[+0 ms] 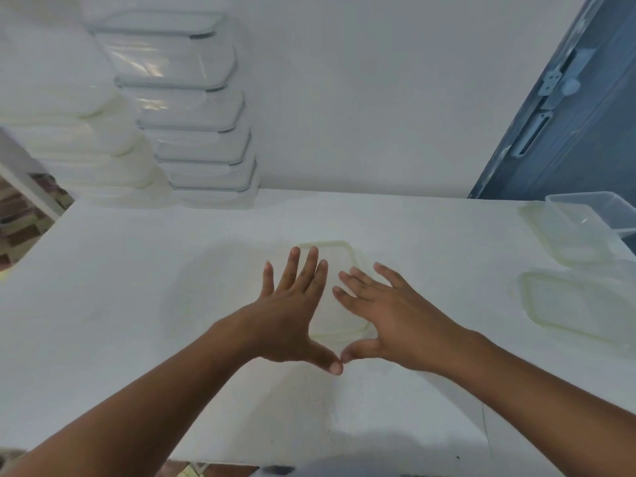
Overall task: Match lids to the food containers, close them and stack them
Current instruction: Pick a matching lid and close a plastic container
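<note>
Translucent lid (339, 256) is pressed under the spread, straight-fingered left hand (292, 304) and right hand (389, 311); light, flexible, slippery plastic, judged best pushed along its rim.

Clear lid (332, 318) with pale rim, flat at mid-bench. Tall stack of closed glass containers (192, 115) far left by the wall, white stack (86, 146) beside it. Open clear tub (592, 215) far right, pale lid (550, 235) partly beneath; another lid (578, 304) flat nearer.
</note>
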Available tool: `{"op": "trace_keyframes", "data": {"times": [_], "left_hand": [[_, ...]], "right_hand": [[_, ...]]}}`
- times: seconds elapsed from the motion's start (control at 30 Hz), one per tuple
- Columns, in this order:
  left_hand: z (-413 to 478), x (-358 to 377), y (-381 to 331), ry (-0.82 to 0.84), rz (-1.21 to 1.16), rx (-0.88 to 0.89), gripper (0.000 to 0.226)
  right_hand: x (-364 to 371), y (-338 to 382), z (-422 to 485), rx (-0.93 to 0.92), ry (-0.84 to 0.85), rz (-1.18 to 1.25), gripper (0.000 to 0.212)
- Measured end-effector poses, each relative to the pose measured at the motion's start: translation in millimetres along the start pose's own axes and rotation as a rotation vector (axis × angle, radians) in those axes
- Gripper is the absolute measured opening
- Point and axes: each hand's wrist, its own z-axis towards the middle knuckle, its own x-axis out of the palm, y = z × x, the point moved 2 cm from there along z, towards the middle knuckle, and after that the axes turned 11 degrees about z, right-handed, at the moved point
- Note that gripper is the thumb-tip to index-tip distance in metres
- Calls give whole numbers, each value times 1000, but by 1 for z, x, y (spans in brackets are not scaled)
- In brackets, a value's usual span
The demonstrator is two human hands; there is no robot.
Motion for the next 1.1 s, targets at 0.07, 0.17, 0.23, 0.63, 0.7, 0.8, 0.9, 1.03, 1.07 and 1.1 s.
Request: {"op": "trace_keyframes", "data": {"times": [0.07, 0.17, 0.23, 0.63, 0.7, 0.8, 0.9, 1.03, 1.07, 1.1], "left_hand": [[0, 1, 2, -27, 10, 12, 149], [-1, 1, 6, -45, 32, 46, 143], [0, -1, 8, -48, 61, 68, 141], [5, -9, 11, 2, 173, 94, 141], [5, -11, 11, 0, 193, 86, 139], [4, -19, 8, 11, 242, 72, 140], [4, -23, 0, -52, 317, 70, 135], [3, -15, -10, -205, 410, 103, 115], [2, -13, -10, -211, 400, 103, 113], [2, -12, -10, -212, 392, 101, 111]], "right_hand": [[2, -3, -1, 15, 5, 58, 99], [9, -6, -1, 65, -5, 110, 108], [10, -9, 5, 112, 61, 49, 119], [-2, 3, 26, 150, 262, -300, 129], [-3, 3, 26, 151, 275, -322, 129], [-6, 4, 27, 147, 290, -358, 128], [-4, 5, 29, 140, 271, -410, 122], [13, 1, 25, 81, 107, -471, 107], [15, 1, 25, 79, 96, -477, 105], [16, 1, 24, 80, 95, -472, 103]]}}
